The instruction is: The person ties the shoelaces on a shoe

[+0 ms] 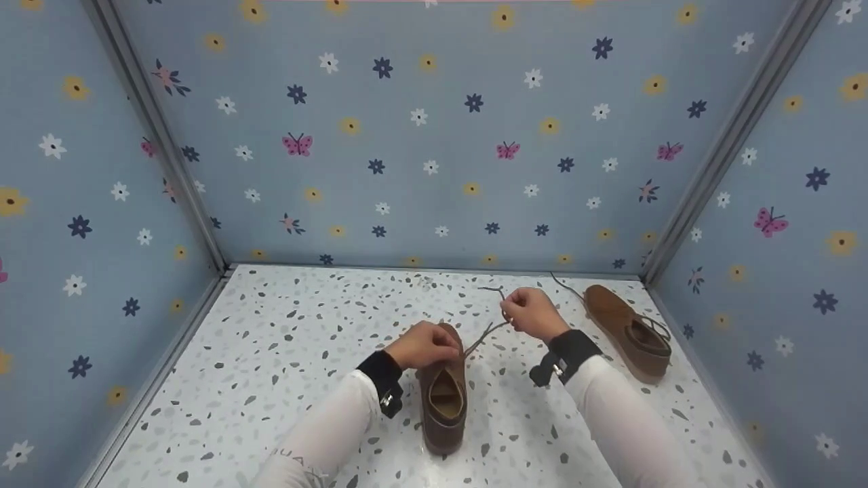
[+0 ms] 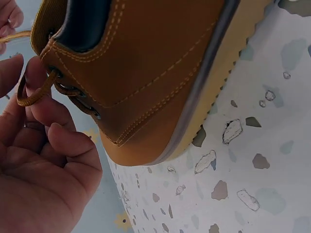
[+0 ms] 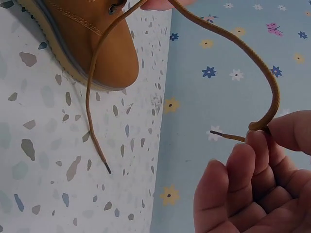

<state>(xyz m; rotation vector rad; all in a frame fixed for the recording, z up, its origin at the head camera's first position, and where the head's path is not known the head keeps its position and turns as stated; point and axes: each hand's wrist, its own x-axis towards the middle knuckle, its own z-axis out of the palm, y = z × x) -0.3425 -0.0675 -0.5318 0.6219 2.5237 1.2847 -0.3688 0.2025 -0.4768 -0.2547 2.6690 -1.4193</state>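
Observation:
A brown lace-up shoe (image 1: 444, 434) stands on the speckled surface, its toe pointing away from me. My left hand (image 1: 426, 346) is over the eyelets; the left wrist view shows its thumb and forefinger pinching a loop of brown shoelace (image 2: 35, 99) that comes out of the top eyelet. Off to the right of the shoe, my right hand (image 1: 536, 313) pinches a lace (image 3: 252, 56) between thumb and fingers, a short tipped end sticking out past them. Another lace end (image 3: 89, 104) hangs loose beside the toe in the right wrist view.
A matching brown shoe (image 1: 610, 312) lies at the far right, one lace (image 1: 568, 287) trailing toward the back wall. Flower-patterned blue panels (image 1: 434, 135) enclose the white speckled surface (image 1: 285, 379) at the back and both sides.

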